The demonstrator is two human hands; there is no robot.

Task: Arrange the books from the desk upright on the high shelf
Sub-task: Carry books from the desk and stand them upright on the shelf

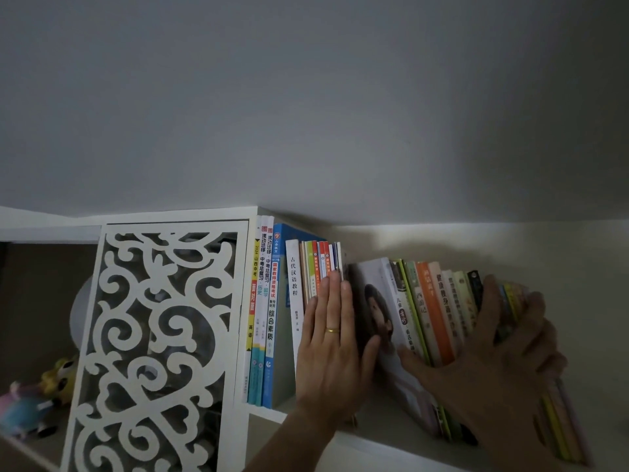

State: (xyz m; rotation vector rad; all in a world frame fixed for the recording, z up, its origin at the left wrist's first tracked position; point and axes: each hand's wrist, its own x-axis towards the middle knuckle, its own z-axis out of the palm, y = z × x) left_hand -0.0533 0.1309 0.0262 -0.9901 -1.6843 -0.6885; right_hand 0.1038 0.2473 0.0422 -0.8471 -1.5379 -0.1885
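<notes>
A row of upright books [272, 311] stands on the high white shelf [269, 415], against a white fretwork panel. My left hand [332, 338], with a gold ring, presses flat with straight fingers against the spines of several thin books at the row's right end. To the right, a second bundle of books [435, 311] leans to the left, its front cover showing a person's picture. My right hand [493, 366] grips this bundle, thumb across the spines at the left and fingers curled round its right side.
The white fretwork panel [160, 342] closes a compartment on the left. Left of it, an open compartment holds small colourful toys [37, 400] and a pale round object. A grey wall rises behind the shelf. The shelf runs on to the right of the leaning bundle.
</notes>
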